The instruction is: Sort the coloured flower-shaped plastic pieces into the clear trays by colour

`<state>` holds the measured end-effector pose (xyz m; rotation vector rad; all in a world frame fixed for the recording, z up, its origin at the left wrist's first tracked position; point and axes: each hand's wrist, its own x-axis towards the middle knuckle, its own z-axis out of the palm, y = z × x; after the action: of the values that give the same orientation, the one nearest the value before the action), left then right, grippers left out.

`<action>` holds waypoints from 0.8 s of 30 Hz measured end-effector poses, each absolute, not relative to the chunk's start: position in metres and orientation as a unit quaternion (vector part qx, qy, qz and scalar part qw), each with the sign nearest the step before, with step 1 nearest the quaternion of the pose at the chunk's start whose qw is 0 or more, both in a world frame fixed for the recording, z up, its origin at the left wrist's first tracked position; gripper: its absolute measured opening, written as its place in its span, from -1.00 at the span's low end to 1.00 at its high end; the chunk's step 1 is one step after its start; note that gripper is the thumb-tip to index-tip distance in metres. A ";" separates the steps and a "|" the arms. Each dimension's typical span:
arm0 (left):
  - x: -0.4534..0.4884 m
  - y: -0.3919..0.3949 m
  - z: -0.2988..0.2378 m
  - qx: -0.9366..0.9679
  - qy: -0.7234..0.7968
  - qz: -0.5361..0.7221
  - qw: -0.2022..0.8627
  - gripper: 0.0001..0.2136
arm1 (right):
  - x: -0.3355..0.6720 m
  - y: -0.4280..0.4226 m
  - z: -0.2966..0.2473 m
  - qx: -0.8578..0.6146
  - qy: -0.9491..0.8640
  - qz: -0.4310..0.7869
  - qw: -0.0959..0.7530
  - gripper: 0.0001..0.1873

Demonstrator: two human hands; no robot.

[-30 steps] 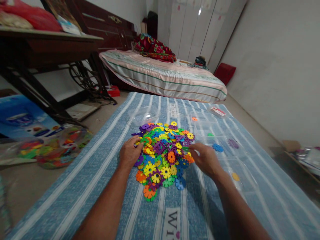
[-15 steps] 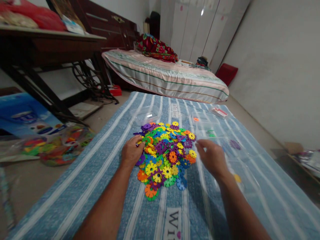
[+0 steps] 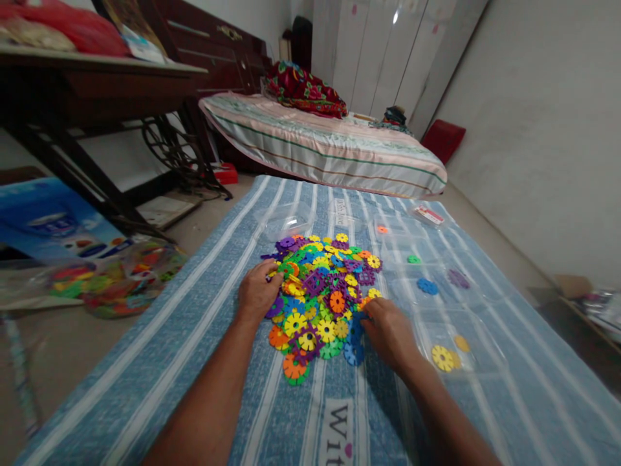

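A heap of flower-shaped plastic discs [image 3: 324, 291] in yellow, purple, orange, green and blue lies on the striped cloth. At its left edge is my left hand [image 3: 259, 289], fingers curled and thumb close to the index finger; what is between them is unclear. My right hand [image 3: 392, 331] touches the right edge, its fingers bent together over blue and orange discs, the fingertips partly hidden. To the right, clear plastic trays [image 3: 499, 346] hold a few pieces: yellow discs [image 3: 442, 357], a blue disc [image 3: 427, 286], a purple piece [image 3: 458, 279], a green disc [image 3: 413, 259] and an orange disc [image 3: 382, 229].
Behind the heap stands a clear plastic container [image 3: 284, 220]. A small box with a red-and-white label [image 3: 429, 215] sits at the far right. Beyond are a bed [image 3: 320, 152] and a sewing-machine table [image 3: 121, 84]. Bagged colourful pieces [image 3: 121, 285] lie at the left.
My right hand has moved left and down from beside the trays to the heap's right edge, uncovering the blue and yellow discs there. My left hand has hardly moved.
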<state>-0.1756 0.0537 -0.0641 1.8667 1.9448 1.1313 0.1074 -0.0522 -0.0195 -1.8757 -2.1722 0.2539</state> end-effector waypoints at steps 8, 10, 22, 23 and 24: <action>-0.176 0.054 -0.064 0.640 0.651 0.394 0.106 -0.78 | 0.127 -0.053 -0.002 -0.606 -0.744 0.093 0.265 -0.89; -0.176 0.054 -0.063 0.642 0.649 0.395 0.105 -0.77 | 0.142 -0.049 0.008 -0.630 -0.713 0.004 0.306 -0.86; -0.175 0.054 -0.063 0.636 0.654 0.395 0.108 -0.76 | 0.118 -0.071 -0.012 -0.574 -0.759 0.056 0.303 -0.85; -0.175 0.054 -0.062 0.636 0.655 0.394 0.108 -0.76 | 0.110 -0.074 -0.015 -0.565 -0.771 0.076 0.282 -0.88; -0.175 0.054 -0.062 0.637 0.655 0.392 0.107 -0.77 | 0.103 -0.076 -0.018 -0.560 -0.781 0.088 0.260 -0.90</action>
<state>-0.1755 0.0541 -0.0623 1.8760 1.9269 1.1553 0.1031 -0.0764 -0.0176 -1.5168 -2.1163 0.2396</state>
